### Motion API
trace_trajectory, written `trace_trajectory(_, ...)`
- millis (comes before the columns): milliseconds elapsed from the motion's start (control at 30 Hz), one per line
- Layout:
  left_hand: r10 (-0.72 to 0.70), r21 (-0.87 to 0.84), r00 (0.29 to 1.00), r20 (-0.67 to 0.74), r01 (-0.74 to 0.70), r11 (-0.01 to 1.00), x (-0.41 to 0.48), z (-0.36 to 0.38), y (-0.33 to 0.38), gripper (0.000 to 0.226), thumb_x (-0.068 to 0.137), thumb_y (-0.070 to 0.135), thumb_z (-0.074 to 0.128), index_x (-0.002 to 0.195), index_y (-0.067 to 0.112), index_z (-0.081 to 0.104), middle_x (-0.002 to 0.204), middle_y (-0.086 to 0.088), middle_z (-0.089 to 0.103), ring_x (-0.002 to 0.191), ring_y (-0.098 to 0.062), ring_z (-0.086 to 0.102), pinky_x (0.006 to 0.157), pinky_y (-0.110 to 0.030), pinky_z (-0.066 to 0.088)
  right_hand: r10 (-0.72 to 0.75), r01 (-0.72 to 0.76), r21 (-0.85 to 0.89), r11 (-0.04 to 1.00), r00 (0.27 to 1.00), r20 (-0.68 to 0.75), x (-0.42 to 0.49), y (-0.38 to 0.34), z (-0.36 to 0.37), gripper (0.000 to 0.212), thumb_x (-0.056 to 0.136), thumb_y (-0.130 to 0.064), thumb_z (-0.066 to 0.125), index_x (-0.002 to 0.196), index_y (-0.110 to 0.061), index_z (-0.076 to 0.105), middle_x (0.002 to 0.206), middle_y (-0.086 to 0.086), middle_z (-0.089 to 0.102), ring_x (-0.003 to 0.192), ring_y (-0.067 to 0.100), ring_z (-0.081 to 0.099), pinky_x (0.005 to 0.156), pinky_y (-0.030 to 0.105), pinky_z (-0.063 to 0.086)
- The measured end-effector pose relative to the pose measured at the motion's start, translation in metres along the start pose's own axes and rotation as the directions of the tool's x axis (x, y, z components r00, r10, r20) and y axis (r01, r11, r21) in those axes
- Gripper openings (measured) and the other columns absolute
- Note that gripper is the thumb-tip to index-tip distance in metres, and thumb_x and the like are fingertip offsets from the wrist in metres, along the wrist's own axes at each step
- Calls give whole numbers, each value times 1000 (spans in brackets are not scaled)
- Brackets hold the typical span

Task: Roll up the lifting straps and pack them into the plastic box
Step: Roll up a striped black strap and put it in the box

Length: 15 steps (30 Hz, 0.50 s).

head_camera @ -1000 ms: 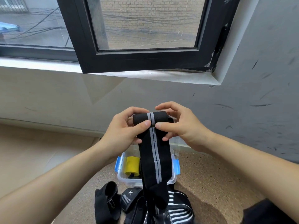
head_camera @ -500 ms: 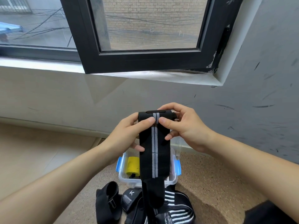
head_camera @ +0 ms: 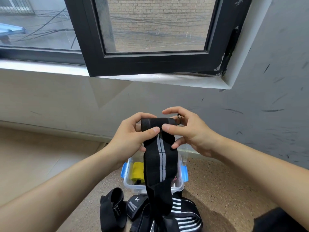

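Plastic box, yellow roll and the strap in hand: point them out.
plastic box (head_camera: 132, 187): head view, front wall.
yellow roll (head_camera: 137, 171): head view, its side.
black strap (head_camera: 161, 158): head view, grey centre stripes.

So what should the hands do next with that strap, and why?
Probably the left hand and right hand should turn the rolled top of the black grey-striped elastic strap one wrap downward: the roll is small, and most of the strap hangs loose over the clear plastic box.

Above the plastic box (head_camera: 179, 185), left hand (head_camera: 130, 136) and right hand (head_camera: 189, 133) grip the half-rolled strap (head_camera: 160, 156)
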<state>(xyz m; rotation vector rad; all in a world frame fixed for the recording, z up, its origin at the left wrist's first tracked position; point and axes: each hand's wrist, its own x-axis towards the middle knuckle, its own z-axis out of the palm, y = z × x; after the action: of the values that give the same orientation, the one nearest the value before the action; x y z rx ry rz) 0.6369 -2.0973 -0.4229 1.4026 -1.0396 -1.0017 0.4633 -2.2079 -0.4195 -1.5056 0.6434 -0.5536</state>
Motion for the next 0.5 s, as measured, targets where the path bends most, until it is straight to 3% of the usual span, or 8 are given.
trace_trajectory(133,78,8,997,-4,-78,997,-1,-2,-2,32,91,6,73,118,20,66,94,-4,76,80,-17,75,53,-22,51,36,-35,-49,998,999,14,0,2,0,30,93,-34,69,117,-17,68,114,21,65,100,28,73,59,36,60)
trace_trajectory(233,124,15,992,7,-124,992,-3,-2,-4,36,90,2,73,120,21,65,98,-6,75,90,-25,77,62,-29,58,28,-26,-60,998,999,37,0,1,-2,27,95,-28,69,118,-14,67,111,20,64,100,29,73,63,37,61)
trace_trajectory(333,116,35,993,17,-116,993,-1,-3,-2,47,90,0,73,126,27,60,101,-3,76,92,-21,77,65,-26,58,-16,18,-60,998,999,30,-1,0,-4,28,93,-17,71,120,-13,65,113,17,62,99,28,73,65,36,62)
trace_trajectory(400,60,44,998,30,-61,997,0,-4,-1,47,91,6,73,128,31,58,102,2,76,94,-17,76,65,-26,58,-56,56,-58,997,998,4,-2,0,-4,29,92,-11,72,119,-13,64,114,17,62,97,29,73,66,37,62)
trace_trajectory(500,-62,53,994,86,58,997,0,-2,0,27,96,31,67,123,32,66,104,4,77,97,-15,74,70,-31,60,-120,119,-68,991,993,-12,-3,1,-3,30,90,-6,73,118,-14,64,114,21,61,96,31,73,68,37,61)
